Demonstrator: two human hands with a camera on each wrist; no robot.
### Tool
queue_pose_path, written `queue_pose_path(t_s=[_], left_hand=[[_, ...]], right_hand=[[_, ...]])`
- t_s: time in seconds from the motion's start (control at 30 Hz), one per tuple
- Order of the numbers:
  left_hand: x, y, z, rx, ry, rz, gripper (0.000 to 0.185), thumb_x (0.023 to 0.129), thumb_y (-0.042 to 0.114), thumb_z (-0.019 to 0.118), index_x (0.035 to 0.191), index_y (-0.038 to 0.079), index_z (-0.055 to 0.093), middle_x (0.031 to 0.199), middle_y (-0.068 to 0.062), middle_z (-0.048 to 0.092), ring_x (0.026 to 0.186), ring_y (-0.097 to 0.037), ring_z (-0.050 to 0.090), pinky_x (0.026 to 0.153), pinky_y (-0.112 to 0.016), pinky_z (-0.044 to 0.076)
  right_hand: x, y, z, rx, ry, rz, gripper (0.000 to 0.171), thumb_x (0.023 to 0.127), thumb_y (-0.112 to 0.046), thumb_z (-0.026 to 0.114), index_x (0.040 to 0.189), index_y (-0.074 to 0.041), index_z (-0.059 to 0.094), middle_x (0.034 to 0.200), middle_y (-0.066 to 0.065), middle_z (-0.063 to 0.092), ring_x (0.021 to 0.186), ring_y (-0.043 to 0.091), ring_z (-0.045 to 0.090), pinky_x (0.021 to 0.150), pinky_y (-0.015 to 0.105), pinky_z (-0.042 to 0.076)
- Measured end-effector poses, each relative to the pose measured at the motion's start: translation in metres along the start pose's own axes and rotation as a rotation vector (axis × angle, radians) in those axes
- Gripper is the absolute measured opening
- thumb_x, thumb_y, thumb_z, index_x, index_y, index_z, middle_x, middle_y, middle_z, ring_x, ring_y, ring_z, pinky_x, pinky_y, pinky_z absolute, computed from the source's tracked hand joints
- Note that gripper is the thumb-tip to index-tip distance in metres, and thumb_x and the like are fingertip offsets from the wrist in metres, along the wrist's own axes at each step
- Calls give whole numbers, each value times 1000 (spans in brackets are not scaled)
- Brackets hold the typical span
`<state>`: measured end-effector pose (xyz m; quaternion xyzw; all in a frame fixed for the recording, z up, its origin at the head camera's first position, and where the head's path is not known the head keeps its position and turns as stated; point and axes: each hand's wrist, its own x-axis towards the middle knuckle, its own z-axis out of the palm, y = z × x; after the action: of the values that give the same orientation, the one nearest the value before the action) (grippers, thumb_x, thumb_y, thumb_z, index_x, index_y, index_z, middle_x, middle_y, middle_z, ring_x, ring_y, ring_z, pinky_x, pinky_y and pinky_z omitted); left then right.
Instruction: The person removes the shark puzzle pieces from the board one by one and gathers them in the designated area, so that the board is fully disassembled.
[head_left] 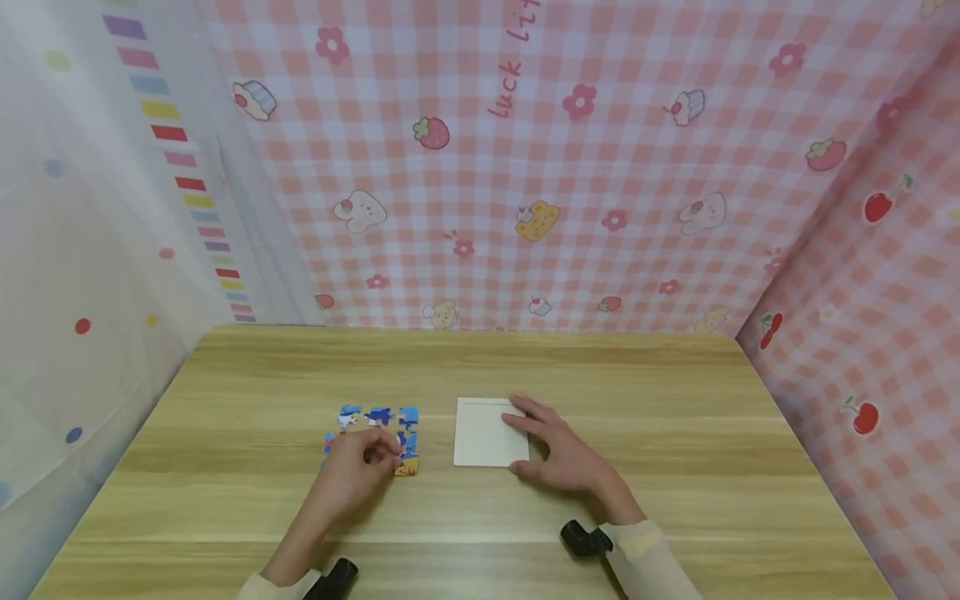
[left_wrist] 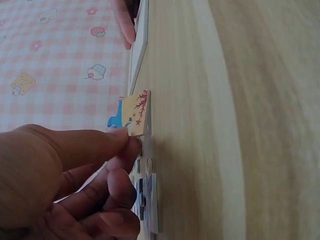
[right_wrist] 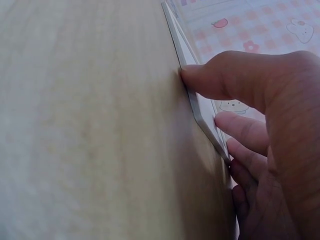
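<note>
Left hand (head_left: 352, 475) pinches a puzzle piece (left_wrist: 136, 113) at the pile's 5 o'clock corner to lift it; right hand (head_left: 558, 450), fingers spread, pins the tray (head_left: 483, 432) at 3 o'clock.

A light wooden table (head_left: 675, 500) with rounded back corners stands inside a fabric-walled nook. Pink gingham cloth (head_left: 600, 167) printed with strawberries, cupcakes, rabbits, flowers and cherries covers the back and right sides. On the left hangs a white sheer curtain (head_left: 75, 250) with coloured dots and stripes. Soft, even light.
</note>
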<state>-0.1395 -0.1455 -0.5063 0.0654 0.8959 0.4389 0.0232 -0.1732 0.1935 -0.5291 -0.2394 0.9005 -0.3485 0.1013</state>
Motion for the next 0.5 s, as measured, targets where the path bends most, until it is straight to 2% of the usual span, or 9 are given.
queue_pose_path(t_s=[0.17,0.4,0.5], left_hand=[[-1,-1,-1,74,-17,-4,12,86,-3,74,86,9,72,77,2,69,71,-8,57,65,-20,48],[0,2,-3,247,-22,65,12,84,0,77,82,12,74,82,3,68,74,-9,55,67,-22,46],[0,4,-3,286,-41,76,13,83,0,75,81,13,74,83,4,66,76,-9,54,68,-23,46]], right_hand=[[0,1,0,-9,3,-4,72,88,-30,78,153,-19,49,171,-2,23,159,30,18,122,61,26],[-1,1,-1,-9,8,-31,72,88,-27,78,153,-16,49,171,2,24,159,31,19,122,62,26],[0,0,-1,-11,7,-43,72,88,-28,78,153,-15,49,171,3,25,159,32,19,122,62,25]])
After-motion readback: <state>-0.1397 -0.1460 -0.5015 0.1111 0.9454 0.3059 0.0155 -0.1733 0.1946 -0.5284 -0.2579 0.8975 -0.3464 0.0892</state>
